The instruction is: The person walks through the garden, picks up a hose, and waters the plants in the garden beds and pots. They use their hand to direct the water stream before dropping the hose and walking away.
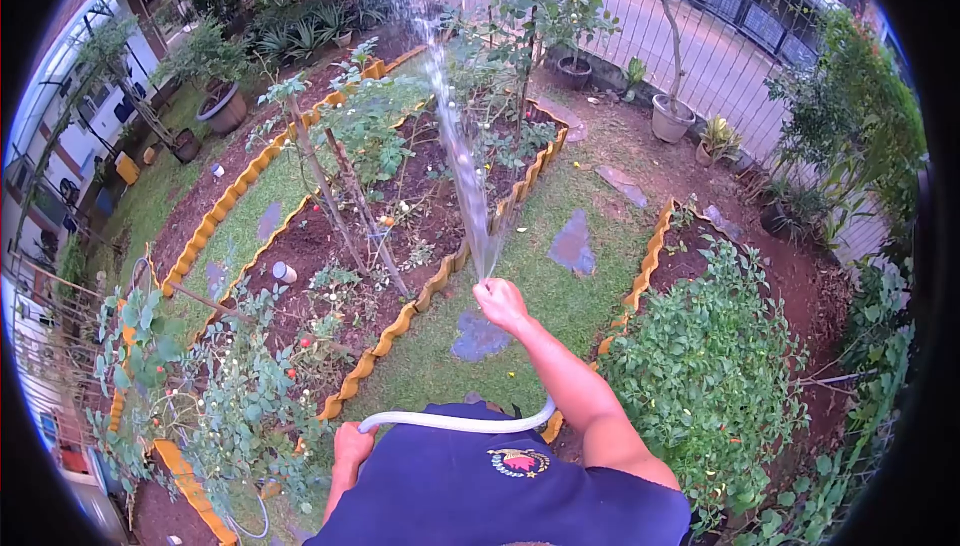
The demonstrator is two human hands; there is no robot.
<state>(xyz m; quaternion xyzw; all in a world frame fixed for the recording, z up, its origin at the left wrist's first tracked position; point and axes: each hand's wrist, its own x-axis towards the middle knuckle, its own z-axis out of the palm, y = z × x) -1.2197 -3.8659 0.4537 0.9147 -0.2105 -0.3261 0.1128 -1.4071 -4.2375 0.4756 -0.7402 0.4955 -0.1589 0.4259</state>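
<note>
- Nearest: navy shirt; round red-and-gold emblem on it, with a star below (surrounding lettering too small to read).
- Pale hose bows across the shirt front. Left hand: fingers closed round it. Toward the other side it bends and passes behind the right forearm.
- Right hand, arm extended: fist closed at the hose's outlet (the outlet itself is hidden by the fingers). Water jet leaves the fist and fans out over the middle bed.
- Surface: short green grass with flat, irregular grey stones, one just beneath the right hand.
- Edges: wavy yellow-orange edging bounds the middle bed of dark soil; a leafy bush fills much of the bed on the right. Open room: the grass strip between the two.
- Middle bed: stakes, red fruit on the plants, a small pale cup on the soil (no legible marking).
- Farther: potted plants, including a pale pot, by the wire fence.
- Farthest: paved road beyond the fence; white-walled building at far left.
</note>
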